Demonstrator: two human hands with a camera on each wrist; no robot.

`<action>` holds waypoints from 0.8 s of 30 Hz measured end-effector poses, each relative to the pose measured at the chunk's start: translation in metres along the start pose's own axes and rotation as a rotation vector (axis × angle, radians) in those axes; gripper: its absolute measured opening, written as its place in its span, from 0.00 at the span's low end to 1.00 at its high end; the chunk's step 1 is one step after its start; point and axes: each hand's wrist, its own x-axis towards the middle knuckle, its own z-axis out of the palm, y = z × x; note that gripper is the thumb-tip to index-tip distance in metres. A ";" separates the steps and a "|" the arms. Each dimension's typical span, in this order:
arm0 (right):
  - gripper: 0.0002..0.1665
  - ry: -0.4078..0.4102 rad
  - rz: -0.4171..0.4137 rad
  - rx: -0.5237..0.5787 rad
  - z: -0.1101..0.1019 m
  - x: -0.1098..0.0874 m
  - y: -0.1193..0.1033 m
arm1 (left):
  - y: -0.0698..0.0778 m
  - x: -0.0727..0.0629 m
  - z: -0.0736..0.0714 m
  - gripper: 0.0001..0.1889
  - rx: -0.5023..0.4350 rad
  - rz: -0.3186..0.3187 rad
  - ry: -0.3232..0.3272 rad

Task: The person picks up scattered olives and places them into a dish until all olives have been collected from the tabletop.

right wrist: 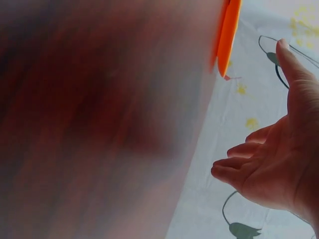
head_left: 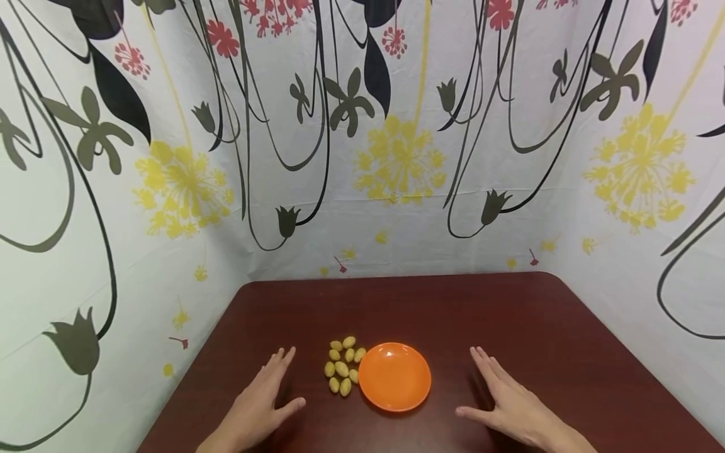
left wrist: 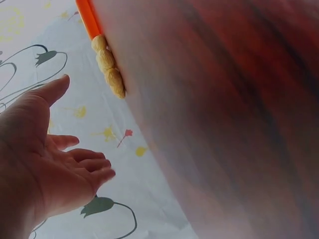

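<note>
An orange plate (head_left: 394, 377) lies on the dark red-brown table, between the two hands. Against its left side is a loose cluster of several small, oval, yellowish pieces (head_left: 341, 369) with a rough-looking surface; their exact kind is unclear. To the left of the cluster, my left hand (head_left: 255, 402) has its fingers extended and thumb spread, holding nothing. On the plate's other side my right hand (head_left: 512, 406) is held likewise, apart from the plate. In the left wrist view some oval pieces (left wrist: 105, 60) appear edge-on beside the plate (left wrist: 88, 19).
The brown table (head_left: 396, 308) has rounded far corners. White cloth (head_left: 351, 245) printed with flowers and vines hangs behind it and along both sides.
</note>
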 end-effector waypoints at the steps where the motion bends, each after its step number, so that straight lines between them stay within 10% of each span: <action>1: 0.71 -0.012 0.001 0.011 0.000 0.002 -0.002 | 0.001 0.001 0.001 0.49 -0.017 0.001 -0.009; 24: 0.77 -0.123 -0.189 0.263 0.033 0.051 -0.036 | 0.003 0.022 0.018 0.31 -0.591 0.081 -0.044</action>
